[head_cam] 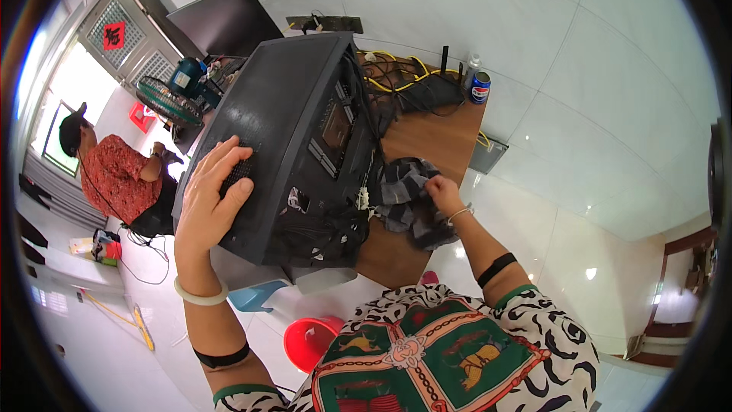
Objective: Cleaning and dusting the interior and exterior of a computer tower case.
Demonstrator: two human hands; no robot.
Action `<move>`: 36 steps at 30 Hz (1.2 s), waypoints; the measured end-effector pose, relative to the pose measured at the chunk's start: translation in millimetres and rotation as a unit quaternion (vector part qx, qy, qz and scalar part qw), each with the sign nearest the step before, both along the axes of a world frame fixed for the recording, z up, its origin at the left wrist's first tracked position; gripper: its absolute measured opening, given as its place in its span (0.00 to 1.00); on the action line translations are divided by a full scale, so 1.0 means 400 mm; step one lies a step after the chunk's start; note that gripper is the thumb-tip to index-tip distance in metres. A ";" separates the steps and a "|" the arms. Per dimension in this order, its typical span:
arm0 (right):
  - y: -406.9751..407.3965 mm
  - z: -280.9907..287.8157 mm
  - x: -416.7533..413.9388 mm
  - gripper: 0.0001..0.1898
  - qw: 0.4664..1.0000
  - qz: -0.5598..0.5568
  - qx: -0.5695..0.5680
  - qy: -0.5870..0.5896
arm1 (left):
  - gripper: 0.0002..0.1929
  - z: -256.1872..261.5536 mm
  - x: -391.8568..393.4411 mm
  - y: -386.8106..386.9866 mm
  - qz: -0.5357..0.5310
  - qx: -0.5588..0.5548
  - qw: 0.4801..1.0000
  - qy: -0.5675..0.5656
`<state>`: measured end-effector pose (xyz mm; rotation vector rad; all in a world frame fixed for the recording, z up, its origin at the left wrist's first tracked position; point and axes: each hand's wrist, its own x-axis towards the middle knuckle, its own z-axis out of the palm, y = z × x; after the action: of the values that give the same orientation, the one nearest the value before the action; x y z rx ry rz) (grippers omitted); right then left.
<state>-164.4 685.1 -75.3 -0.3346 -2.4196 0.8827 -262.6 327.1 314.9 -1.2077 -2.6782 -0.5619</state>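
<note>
A black desktop computer case (pixel 260 120) takes up the middle of the view, tilted across the wooden desk. Through its uncovered side the motherboard (pixel 336 130) shows, with a bundle of black cables (pixel 320 232) at the near end. My left hand (pixel 214 194) lies with spread fingers on the case's perforated panel. To the right of the case, my right hand (pixel 443 191) pinches a dark checked cloth (pixel 407 180) bunched on the desk. Part of the cloth hangs by the desk's edge.
Behind the case stand a monitor (pixel 226 20) and a fan (pixel 168 100). A router (pixel 432 97), tangled cables and a Pepsi can (pixel 480 88) occupy the desk (pixel 426 131). Below are a red bucket (pixel 294 349) and a blue stool (pixel 257 296). Another person (pixel 120 177) is at the left.
</note>
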 end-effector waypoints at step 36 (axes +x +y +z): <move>-0.375 0.505 -0.146 0.13 0.938 0.266 -0.072 0.211 | 0.27 -0.009 -0.022 -0.006 0.006 0.053 0.998 -0.026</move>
<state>-222.8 535.1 126.9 0.4469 -2.0629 1.2188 -271.6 324.9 311.2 -1.1644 -2.6592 -0.7331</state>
